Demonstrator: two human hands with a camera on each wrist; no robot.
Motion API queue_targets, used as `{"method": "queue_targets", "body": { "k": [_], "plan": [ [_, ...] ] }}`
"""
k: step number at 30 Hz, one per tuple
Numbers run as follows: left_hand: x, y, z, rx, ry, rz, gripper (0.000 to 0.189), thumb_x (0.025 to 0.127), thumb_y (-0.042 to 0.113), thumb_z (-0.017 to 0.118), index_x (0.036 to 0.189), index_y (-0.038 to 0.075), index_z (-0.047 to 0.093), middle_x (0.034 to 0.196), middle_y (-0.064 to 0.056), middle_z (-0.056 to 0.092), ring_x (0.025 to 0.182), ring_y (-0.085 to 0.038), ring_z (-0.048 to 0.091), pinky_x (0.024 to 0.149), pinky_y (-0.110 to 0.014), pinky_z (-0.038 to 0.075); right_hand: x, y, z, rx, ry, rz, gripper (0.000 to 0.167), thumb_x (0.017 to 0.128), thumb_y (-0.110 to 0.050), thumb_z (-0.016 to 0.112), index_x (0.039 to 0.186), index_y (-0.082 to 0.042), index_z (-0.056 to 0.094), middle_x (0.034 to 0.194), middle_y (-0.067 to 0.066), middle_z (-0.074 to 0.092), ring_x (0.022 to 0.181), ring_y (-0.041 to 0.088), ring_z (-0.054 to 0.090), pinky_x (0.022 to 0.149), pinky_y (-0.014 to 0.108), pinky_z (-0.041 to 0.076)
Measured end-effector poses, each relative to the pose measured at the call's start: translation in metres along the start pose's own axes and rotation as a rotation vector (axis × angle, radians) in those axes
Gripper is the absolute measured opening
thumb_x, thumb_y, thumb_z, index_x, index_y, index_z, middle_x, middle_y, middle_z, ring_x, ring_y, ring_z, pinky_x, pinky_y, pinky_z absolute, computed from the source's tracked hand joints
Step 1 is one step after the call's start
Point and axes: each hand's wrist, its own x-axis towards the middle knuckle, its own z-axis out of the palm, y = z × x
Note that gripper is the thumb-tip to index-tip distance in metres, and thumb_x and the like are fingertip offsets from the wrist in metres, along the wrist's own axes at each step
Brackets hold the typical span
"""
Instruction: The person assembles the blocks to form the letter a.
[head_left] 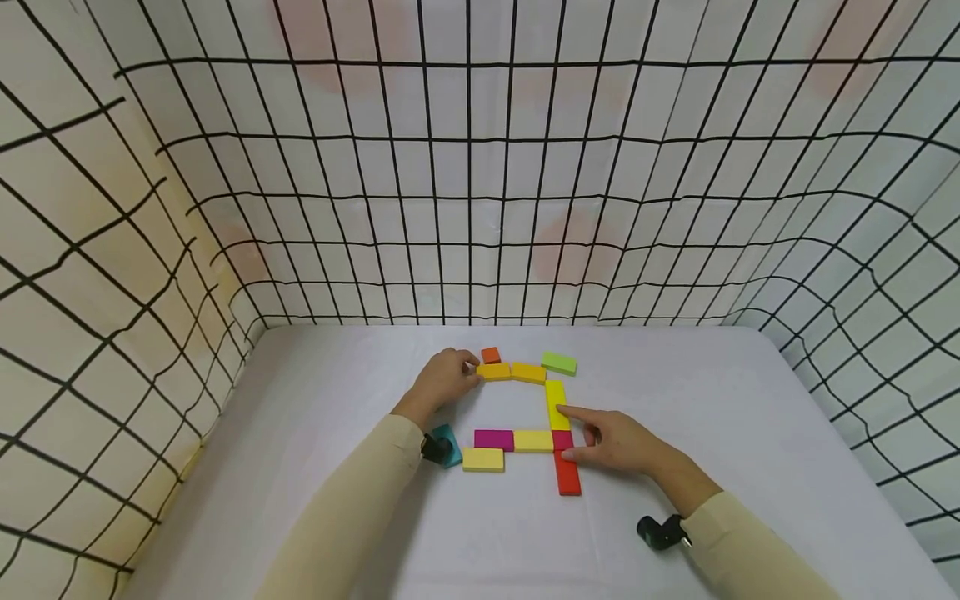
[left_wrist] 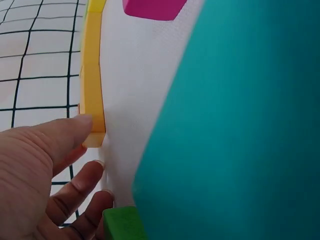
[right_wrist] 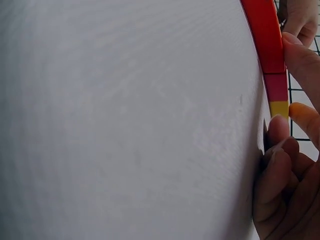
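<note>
My left hand [head_left: 444, 379] pinches the left end of an amber block [head_left: 493, 372] between thumb and index finger. In the left wrist view the thumb lies over that amber block [left_wrist: 92, 100], while the other fingers hang loosely curled. Touching its right end is a second amber block [head_left: 528, 373]. My right hand [head_left: 618, 442] rests its extended index finger on a long yellow block [head_left: 557, 396]; its thumb touches the upper part of a red block [head_left: 568, 477]. Between these two lies a small crimson block [head_left: 562, 440]. The right hand's remaining fingers are curled in.
A magenta block [head_left: 493, 440] and a pale yellow block [head_left: 533, 442] form a row left of the crimson one. Another pale yellow block [head_left: 483, 460], a teal block [head_left: 453, 446], an orange block [head_left: 491, 355] and a lime block [head_left: 559, 362] lie around. Black netting [head_left: 468, 200] surrounds the white table.
</note>
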Motion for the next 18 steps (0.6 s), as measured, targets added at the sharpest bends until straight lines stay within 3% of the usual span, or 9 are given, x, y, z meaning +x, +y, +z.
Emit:
{"method": "queue_targets", "body": {
  "k": [18],
  "plan": [
    [-0.0015,0.0018,-0.0034,0.006,-0.019,-0.004,0.03,0.095,0.028,0.072,0.12,0.011,0.07,0.108,-0.007,0.07,0.092,-0.021,0.06,0.093,-0.038,0.053,0.0,-0.0016,-0.0018,0.021,-0.011,-0.006,0.083,0.076,-0.059,0.082,0.15,-0.035,0.052,0.079,-0.002,0.054,0.076,0.014,0.051,0.06,0.028,0.04]
  ]
}}
